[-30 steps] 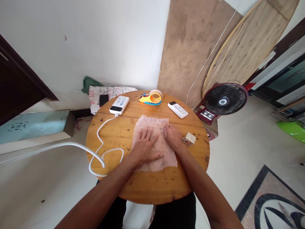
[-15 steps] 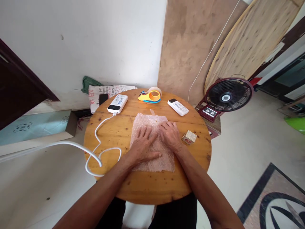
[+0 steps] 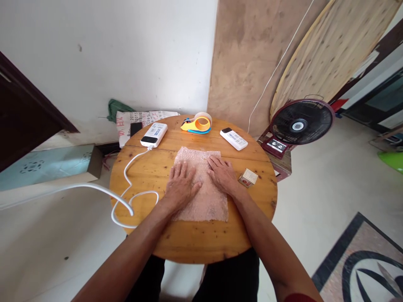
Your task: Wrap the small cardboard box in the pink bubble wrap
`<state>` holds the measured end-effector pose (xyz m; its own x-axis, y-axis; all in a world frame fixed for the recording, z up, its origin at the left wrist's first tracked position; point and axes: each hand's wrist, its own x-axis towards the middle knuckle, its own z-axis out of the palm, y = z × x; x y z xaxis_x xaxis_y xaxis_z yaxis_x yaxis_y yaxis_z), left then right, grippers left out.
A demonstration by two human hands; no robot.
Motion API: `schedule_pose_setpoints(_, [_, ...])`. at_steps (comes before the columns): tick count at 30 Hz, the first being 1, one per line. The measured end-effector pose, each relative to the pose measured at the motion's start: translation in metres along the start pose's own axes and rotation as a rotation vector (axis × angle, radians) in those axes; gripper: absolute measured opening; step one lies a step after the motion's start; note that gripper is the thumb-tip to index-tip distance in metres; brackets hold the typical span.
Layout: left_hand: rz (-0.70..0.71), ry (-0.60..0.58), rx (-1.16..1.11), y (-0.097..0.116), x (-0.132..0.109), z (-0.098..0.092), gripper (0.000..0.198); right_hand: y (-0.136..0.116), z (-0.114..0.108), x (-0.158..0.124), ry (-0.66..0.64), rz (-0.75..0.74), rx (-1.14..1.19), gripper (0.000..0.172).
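Observation:
A pink sheet of bubble wrap (image 3: pixel 208 203) lies flat in the middle of a round wooden table (image 3: pixel 195 241). My left hand (image 3: pixel 180 187) rests palm down on the sheet's left half, fingers stretched out. My right hand (image 3: pixel 222 175) lies flat on its right half, fingers spread toward the far edge. Neither hand holds anything. A small cardboard box (image 3: pixel 248 178) sits just right of my right wrist.
At the table's far side lie a white power bank (image 3: pixel 154 134) with a white cable (image 3: pixel 132 178) looping off the left edge, an orange and blue tape dispenser (image 3: pixel 197 124) and a white remote (image 3: pixel 233 139). A black fan (image 3: pixel 300 123) stands on the floor to the right. Wooden boards lean on the wall.
Both hands have spread apart and slid outward over the bubble wrap, which now lies flatter and squarer. My left thumb has drawn in. The view has shifted slightly.

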<state>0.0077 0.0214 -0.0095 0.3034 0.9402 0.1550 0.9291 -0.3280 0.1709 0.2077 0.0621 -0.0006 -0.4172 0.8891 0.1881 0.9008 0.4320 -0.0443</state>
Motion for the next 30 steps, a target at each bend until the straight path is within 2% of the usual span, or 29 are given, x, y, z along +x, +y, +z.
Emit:
schedule_pose_setpoints(8, [0.012, -0.026, -0.028, -0.007, 0.003, -0.008, 0.079, 0.003, -0.002, 0.001, -0.014, 0.016, 0.044, 0.045])
schedule_pose_setpoints(11, [0.176, -0.019, -0.067, 0.0, 0.001, -0.01, 0.077, 0.004, -0.001, 0.001, -0.012, 0.033, 0.05, 0.044])
schedule_pose_setpoints(14, [0.298, -0.089, -0.107, 0.006, -0.001, -0.009, 0.072, 0.006, -0.001, 0.001, -0.003, 0.033, 0.05, 0.044])
schedule_pose_setpoints(16, [0.258, -0.118, -0.109, 0.006, -0.001, -0.007, 0.078, 0.006, -0.001, 0.001, -0.002, 0.03, 0.048, 0.045])
schedule_pose_setpoints(20, [0.191, -0.101, -0.1, 0.0, 0.001, -0.005, 0.087, 0.006, -0.002, 0.0, -0.004, 0.04, 0.053, 0.046])
schedule_pose_setpoints(24, [0.235, -0.086, -0.112, 0.0, 0.001, -0.007, 0.085, 0.007, -0.002, 0.0, 0.001, 0.054, 0.067, 0.047])
schedule_pose_setpoints(30, [0.432, -0.117, -0.145, 0.012, -0.005, -0.007, 0.072, 0.01, -0.001, 0.002, 0.004, 0.106, 0.065, 0.046])
